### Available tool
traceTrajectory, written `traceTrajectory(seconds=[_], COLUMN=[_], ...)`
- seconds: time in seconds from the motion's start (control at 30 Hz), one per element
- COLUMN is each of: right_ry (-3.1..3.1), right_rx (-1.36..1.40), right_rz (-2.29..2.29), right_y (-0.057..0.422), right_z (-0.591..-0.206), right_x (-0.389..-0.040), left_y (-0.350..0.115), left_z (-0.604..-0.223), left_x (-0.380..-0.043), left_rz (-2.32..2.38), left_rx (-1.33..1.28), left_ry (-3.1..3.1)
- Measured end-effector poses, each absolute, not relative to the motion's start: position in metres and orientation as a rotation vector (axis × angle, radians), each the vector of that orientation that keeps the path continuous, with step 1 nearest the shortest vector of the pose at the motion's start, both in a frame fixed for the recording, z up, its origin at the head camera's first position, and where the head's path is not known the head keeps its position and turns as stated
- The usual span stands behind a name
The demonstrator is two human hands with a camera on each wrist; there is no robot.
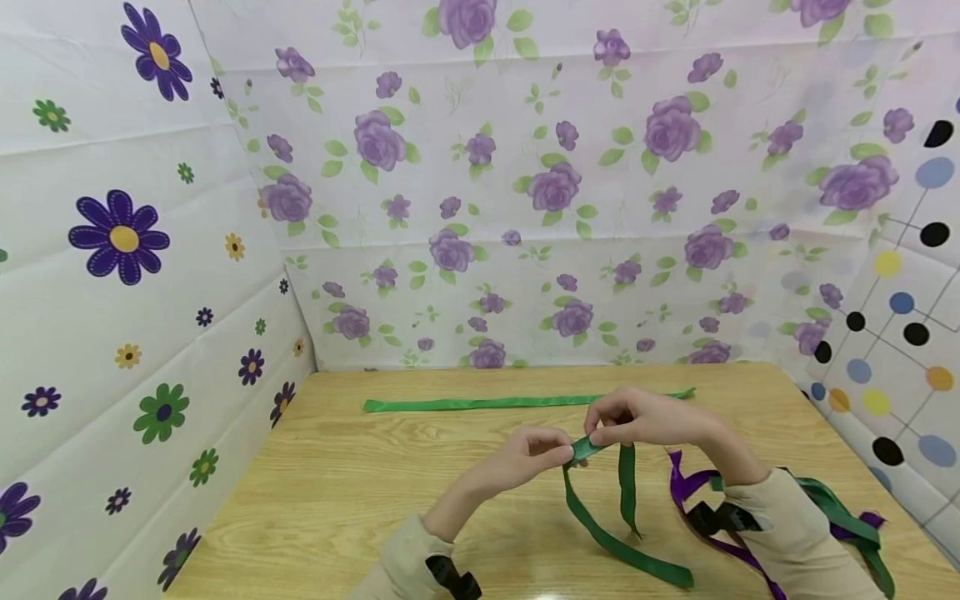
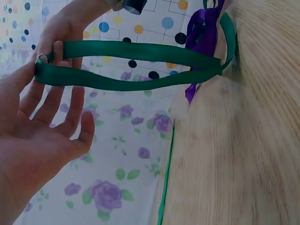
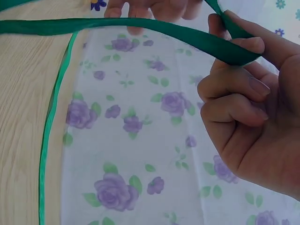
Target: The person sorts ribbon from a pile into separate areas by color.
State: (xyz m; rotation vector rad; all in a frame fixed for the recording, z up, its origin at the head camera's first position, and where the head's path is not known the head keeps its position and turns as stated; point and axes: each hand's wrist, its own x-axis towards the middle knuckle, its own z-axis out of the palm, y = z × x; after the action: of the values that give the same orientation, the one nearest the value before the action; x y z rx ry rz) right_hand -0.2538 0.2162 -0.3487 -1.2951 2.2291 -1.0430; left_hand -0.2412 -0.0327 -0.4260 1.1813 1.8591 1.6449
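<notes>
Above table [image 1: 337,492], inside its edges; left grip [image 1: 525,457], right grip [image 1: 647,415] pinch green ribbon [image 1: 585,450]

- Held green ribbon [image 1: 587,450]: one, with two hanging lengths; in the head view it sets the dial's centre.
- Hands: two, the left hand [image 1: 528,458] at nine o'clock, the right hand [image 1: 652,418] at two.
- Flat green ribbon [image 1: 465,404]: one, spanning from just past nine o'clock to two.
- Ribbon heap [image 1: 862,529]: one, between three and four o'clock, in two colours, purple and green; its overlapping pieces cannot be counted.
- Pale sleeves [image 1: 397,558]: two, at eight and four o'clock.
- Black wrist devices [image 1: 723,518]: two, one on each arm.
- Patterned cloths [image 1: 495,192]: three, at ten, twelve and two o'clock.
- Wooden table [image 1: 337,500]: one.
</notes>
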Motion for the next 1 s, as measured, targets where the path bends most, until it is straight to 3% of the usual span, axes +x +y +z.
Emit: traceTrajectory(seconds=[0.3,0.47,0.73,1.0], right_ry=[2.196,2.229,2.274,2.328], right_rx=[-1.289,-1.151,-1.074,-1.024], right_rz=[-1.078,-1.114,-1.137,-1.116], right_y=[0.239,0.258,0.279,0.292], right_z=[-0.359,-0.365,-0.376,-0.388], right_x=[-0.267,-0.273,-0.282,-0.292], left_y=[-0.071,-0.097,-0.140,-0.194], left_z=[-0.433,-0.432,-0.428,-0.451], left_x=[-0.249,-0.255,-0.267,-0.280], left_rz=[1.694,1.666,1.702,1.654], left_rx=[1.205,1.221,1.092,0.894], left_ry=[1.800,1.815,1.930,2.166])
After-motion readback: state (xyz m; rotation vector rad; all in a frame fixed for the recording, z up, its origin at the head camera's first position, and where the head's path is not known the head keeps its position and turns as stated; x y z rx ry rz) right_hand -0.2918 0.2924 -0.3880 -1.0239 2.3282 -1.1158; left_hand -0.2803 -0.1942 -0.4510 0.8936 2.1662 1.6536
